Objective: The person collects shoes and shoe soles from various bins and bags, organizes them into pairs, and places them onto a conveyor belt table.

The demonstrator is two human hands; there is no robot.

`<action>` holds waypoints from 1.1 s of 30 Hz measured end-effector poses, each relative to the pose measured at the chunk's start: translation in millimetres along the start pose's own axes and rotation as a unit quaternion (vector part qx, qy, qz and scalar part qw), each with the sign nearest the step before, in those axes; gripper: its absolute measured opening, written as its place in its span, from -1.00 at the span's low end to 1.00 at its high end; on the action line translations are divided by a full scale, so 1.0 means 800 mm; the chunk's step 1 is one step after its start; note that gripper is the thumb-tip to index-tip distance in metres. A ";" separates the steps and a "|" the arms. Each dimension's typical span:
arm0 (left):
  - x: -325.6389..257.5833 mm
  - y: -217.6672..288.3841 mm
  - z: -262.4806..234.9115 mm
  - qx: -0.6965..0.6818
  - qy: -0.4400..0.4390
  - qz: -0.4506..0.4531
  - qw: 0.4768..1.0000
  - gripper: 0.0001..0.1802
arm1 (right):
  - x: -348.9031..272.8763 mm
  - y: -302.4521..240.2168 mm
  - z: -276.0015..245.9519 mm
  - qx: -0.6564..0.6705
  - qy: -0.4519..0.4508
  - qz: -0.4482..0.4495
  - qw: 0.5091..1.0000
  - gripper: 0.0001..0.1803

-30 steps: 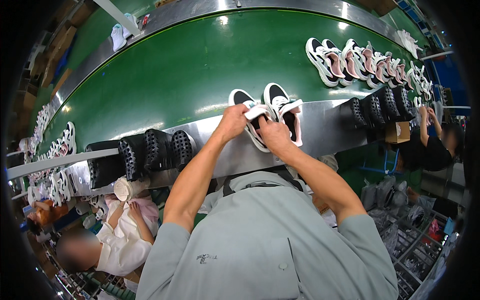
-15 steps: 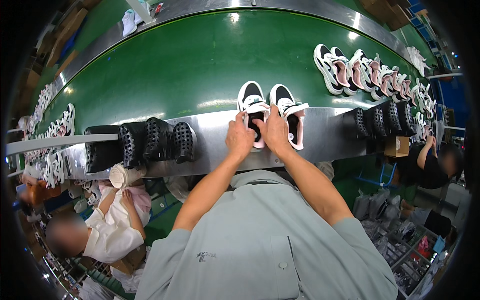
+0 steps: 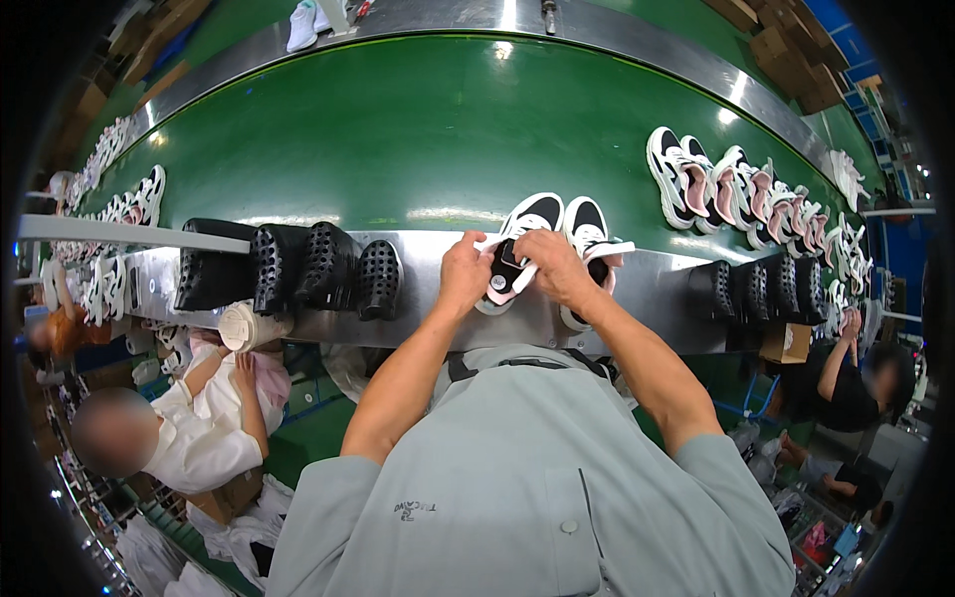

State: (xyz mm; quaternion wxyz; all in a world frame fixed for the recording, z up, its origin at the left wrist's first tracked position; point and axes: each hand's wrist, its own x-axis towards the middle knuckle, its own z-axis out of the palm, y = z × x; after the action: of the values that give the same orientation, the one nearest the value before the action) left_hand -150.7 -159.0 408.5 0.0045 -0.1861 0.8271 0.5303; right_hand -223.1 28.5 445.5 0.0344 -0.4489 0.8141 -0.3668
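Two white, black and pink sneakers stand side by side in front of me, toes pointing away: the left sneaker (image 3: 535, 213) and the right sneaker (image 3: 587, 219). The left one sits slightly turned, its toe close to its mate. My left hand (image 3: 465, 276) is closed at the left side of that shoe's opening, by a white flap. On the opposite side, my right hand (image 3: 557, 264) bends over the opening and pinches the upper's white edge. Between the hands, the dark insole shows. Partly behind my right hand, the right sneaker's strap sticks out sideways.
Black perforated boot-like forms (image 3: 328, 267) stand on the metal ledge (image 3: 438, 328) to my left, with similar black forms (image 3: 753, 291) to my right. More sneakers (image 3: 731, 187) line the green belt (image 3: 398, 129). Co-workers sit at both sides; a pale lidded tub (image 3: 242, 326) is at left.
The left sneaker has turned, its toe swinging right toward the other shoe. My right hand has drawn out of its opening onto the upper's edge. The whole view has shifted a little.
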 end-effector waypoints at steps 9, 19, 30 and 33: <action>-0.020 0.035 -0.022 0.089 0.011 0.089 0.992 -0.58 | 0.032 -0.044 0.007 -0.131 0.129 0.046 0.982 -0.54; -0.021 0.069 -0.029 0.226 -0.002 0.137 0.965 -0.57 | -0.009 -0.028 0.031 0.184 0.234 0.390 0.871 -0.82; 0.016 0.049 -0.037 0.341 -0.158 0.532 0.759 -0.87 | -0.006 -0.028 0.027 0.226 0.240 0.416 0.848 -0.71; 0.011 0.057 -0.031 0.266 -0.141 0.522 0.798 -0.89 | -0.009 -0.035 0.026 0.180 0.213 0.381 0.882 -0.71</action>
State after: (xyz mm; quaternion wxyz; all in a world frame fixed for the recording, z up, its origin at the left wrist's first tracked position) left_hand -168.5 -166.7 457.8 -0.1076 0.3594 0.8976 0.2314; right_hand -190.9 13.0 446.3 0.0777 -0.0016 0.8301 -0.5521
